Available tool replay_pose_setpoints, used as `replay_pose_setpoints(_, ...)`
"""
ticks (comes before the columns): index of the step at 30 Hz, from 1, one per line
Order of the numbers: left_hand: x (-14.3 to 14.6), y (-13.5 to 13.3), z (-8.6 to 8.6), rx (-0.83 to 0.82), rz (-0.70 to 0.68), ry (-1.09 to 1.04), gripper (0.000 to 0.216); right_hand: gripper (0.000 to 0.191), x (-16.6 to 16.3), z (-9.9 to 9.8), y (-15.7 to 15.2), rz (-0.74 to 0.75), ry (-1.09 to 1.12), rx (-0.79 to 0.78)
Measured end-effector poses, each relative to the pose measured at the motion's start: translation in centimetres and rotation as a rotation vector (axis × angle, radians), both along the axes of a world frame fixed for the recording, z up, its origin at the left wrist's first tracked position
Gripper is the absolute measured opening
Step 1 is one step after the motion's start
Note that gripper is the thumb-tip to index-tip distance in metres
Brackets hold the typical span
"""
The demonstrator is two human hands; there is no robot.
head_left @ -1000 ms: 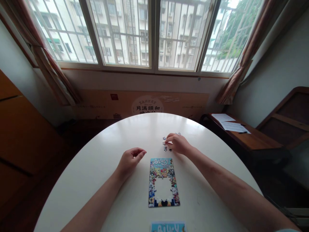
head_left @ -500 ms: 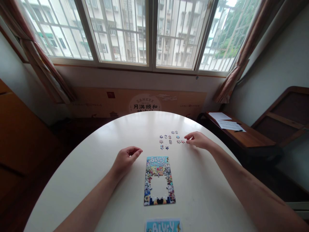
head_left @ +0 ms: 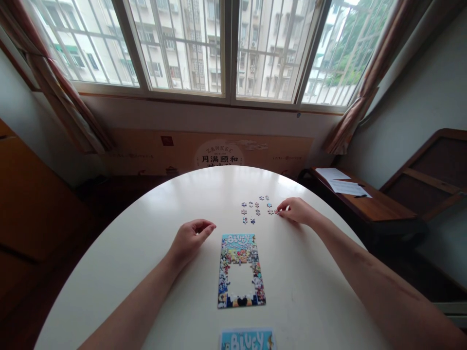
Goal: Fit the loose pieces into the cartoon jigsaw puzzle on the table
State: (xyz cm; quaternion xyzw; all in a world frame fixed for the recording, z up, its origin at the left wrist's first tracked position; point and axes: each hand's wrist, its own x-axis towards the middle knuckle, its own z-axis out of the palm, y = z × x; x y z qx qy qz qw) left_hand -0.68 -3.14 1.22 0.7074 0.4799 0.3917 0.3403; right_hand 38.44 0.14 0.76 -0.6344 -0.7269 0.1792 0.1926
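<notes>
And there's the bare left forearm (head_left: 146, 288) slanting in, left hand (head_left: 188, 239) held low, its fingers (head_left: 200, 224) loosely curled, thumb (head_left: 206, 233) drawn up to meet them; opposite, the bare right forearm (head_left: 359, 267) stretches farther forward, right hand (head_left: 295, 210) turned inward, thumb and forefinger close together at the tips

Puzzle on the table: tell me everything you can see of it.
The puzzle lies flat, face up, on the white table, its title end away from the viewer. It is a thin, upright-format rectangle, cardboard-looking, with "Bluey" in pale letters on light blue, then crowded, many-coloured figures. Its lower middle is a large knob-edged gap showing white. Only the table appears to touch it.
</notes>
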Motion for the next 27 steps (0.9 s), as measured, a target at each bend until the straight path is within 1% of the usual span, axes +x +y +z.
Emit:
replay_pose_setpoints(7, -0.1, 0.1, -0.2, 0.000, -0.008, 0.006, 0.033, 0.020, -0.1, 0.3, 0.0, 0.041, -0.036, 0.032)
replay_pose_setpoints(12, -0.1, 0.2, -0.3, 0.001, -0.018, 0.005, 0.033, 0.018, 0.1, 0.1, -0.2, 0.106, -0.074, 0.113)
replay_pose_setpoints(15, -0.2, 0.2, -0.4, 0.004, -0.020, 0.010, 0.033, 0.020, 0.1, -0.2, -0.6, 0.117, -0.087, 0.210)
replay_pose_setpoints(18, -0.2, 0.1, -0.3, 0.034, -0.016, 0.030, 0.033, 0.026, -0.3, -0.2, -1.6, 0.061, -0.088, 0.341)
replay_pose_setpoints(20, 0.1, -0.3, -0.1, 0.080, -0.016, 0.051, 0.031, 0.028, -1.2, 0.3, -2.8, 0.024, -0.078, 0.424)
replay_pose_setpoints(22, 0.8, -1.0, 0.5, 0.111, -0.035, 0.051, 0.028, 0.028, -2.8, 1.1, -4.6, 0.046, -0.044, 0.519)
replay_pose_setpoints(24, 1.7, -2.1, 1.4, 0.051, -0.102, -0.007, 0.030, 0.024, -5.1, 2.2, -6.9, 0.170, 0.035, 0.676)
replay_pose_setpoints(26, 2.8, -3.6, 2.5, -0.168, -0.255, -0.123, 0.040, 0.022, -7.7, 3.2, -9.2, 0.324, 0.079, 0.762)
replay_pose_setpoints(27, 3.2, -4.2, 2.9, -0.285, -0.332, -0.179, 0.047, 0.021, -8.9, 3.6, -10.3, 0.393, 0.062, 0.785)
